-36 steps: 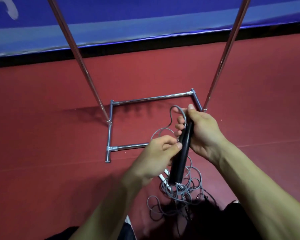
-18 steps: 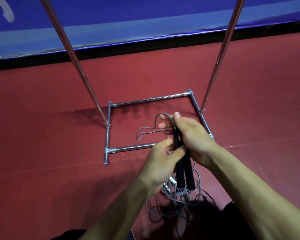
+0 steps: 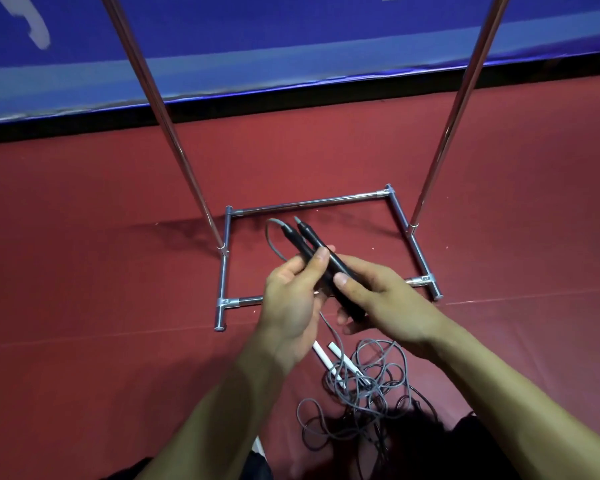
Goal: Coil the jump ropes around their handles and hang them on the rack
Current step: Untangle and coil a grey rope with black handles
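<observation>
Two black jump-rope handles [image 3: 309, 244] lie side by side, tips pointing up-left, above the chrome rack's base frame [image 3: 309, 203]. My left hand [image 3: 293, 299] grips them from the left, thumb over the top. My right hand [image 3: 378, 299] holds their lower ends, thumb pressed on top. A grey rope [image 3: 271, 242] loops out of the handle tips, passes behind my left hand and drops to a tangled pile [image 3: 364, 386] on the floor. Two white handles [image 3: 326, 358] of another rope lie by that pile.
The rack's two chrome uprights [image 3: 174, 143] [image 3: 451, 133] rise from the base on the red floor [image 3: 84, 271]. A blue padded wall [image 3: 291, 39] with a black base strip runs behind. My dark-clothed legs fill the bottom edge.
The handles have tilted from near upright to pointing up-left, and their tips now stick out beyond my fingers. My right hand slid down to their lower ends. The rope pile now lies uncovered.
</observation>
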{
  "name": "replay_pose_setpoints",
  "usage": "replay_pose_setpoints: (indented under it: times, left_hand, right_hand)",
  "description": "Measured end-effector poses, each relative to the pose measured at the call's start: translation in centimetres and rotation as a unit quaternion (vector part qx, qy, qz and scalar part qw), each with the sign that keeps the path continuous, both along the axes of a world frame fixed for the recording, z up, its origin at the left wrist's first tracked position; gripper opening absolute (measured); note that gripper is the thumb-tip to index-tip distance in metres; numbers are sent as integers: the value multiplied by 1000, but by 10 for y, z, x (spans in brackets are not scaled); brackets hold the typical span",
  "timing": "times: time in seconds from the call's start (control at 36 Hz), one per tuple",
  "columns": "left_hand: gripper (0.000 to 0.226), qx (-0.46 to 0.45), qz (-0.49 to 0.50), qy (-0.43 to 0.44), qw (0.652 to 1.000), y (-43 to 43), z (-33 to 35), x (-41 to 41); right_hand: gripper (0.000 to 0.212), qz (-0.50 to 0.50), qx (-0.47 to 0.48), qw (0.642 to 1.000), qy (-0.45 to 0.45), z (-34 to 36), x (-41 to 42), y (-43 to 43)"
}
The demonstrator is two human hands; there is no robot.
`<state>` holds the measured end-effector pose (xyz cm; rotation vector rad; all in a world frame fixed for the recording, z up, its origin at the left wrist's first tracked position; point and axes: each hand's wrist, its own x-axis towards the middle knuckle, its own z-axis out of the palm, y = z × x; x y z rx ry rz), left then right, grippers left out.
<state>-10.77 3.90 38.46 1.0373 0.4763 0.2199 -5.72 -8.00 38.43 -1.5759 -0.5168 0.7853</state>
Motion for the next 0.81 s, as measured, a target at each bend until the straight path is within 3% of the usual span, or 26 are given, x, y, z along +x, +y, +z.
replay_pose_setpoints:
  times: [0.11, 0.22, 0.28, 0.36, 0.39, 0.44, 0.58, 0.72, 0.81]
  left_hand:
    - [20, 95, 3, -4, 995, 1, -7, 0]
    - [27, 197, -42, 16, 979, 9, -10, -1]
    - [37, 327, -53, 59, 942, 16, -7, 0]
    - [50, 537, 8, 100, 837, 32, -4, -2]
    - [47, 581, 50, 87, 808, 40, -3, -3]
    - [27, 607, 97, 26, 788, 54, 0, -5]
    - [43, 555, -92, -52, 825, 67, 2, -2]
    - [26, 506, -99, -36, 856, 58, 3, 1]
    - [17, 389, -117, -25, 913, 48, 0, 2]
  right_hand:
    - [20, 1, 2, 997, -74, 0, 1, 3]
    - [8, 4, 3, 997, -83, -4, 4, 2]
    - [7, 1, -4, 997, -79, -6, 6, 1]
    - [15, -1, -30, 998, -54, -7, 11, -3]
    - [17, 3, -41, 998, -41, -6, 13, -6]
    - [17, 31, -46, 998, -11, -3, 17, -12]
    - [16, 128, -39, 991, 7, 4, 16, -20]
    - [20, 124, -50, 991, 21, 6, 23, -25]
    - [19, 126, -54, 990, 18, 6, 26, -27]
